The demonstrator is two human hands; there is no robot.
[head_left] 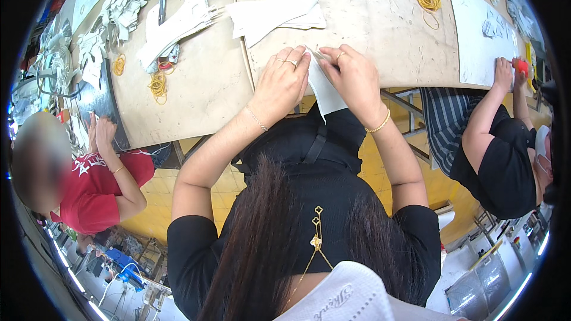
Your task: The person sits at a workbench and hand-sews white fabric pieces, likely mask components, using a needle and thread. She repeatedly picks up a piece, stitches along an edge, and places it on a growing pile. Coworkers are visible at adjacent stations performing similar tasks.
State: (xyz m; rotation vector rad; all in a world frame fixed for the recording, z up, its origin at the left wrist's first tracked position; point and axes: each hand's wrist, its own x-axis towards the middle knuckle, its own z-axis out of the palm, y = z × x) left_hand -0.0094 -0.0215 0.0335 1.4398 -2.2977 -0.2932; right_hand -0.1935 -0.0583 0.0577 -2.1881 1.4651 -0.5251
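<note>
A white fabric piece point(324, 90) hangs over the table's near edge, its lower end toward my lap. My left hand point(284, 77) is closed on its upper left edge, thumb and fingers pinched together. Beside it, at the upper right edge of the piece, my right hand point(355, 77) is closed in a pinch. Something thin and small shows at its fingertips, too small to name. Just beyond my hands lies a stack of white fabric pieces point(276, 15) on the brown table point(380, 30).
Another white stack point(175, 32) lies farther left, near yellow bands point(157, 86). A bundle of yellow bands point(427, 0) sits at the back right. A person in red point(98, 184) works at left, a person in black point(499, 160) at right. Cloth strips point(128, 0) heap up far left.
</note>
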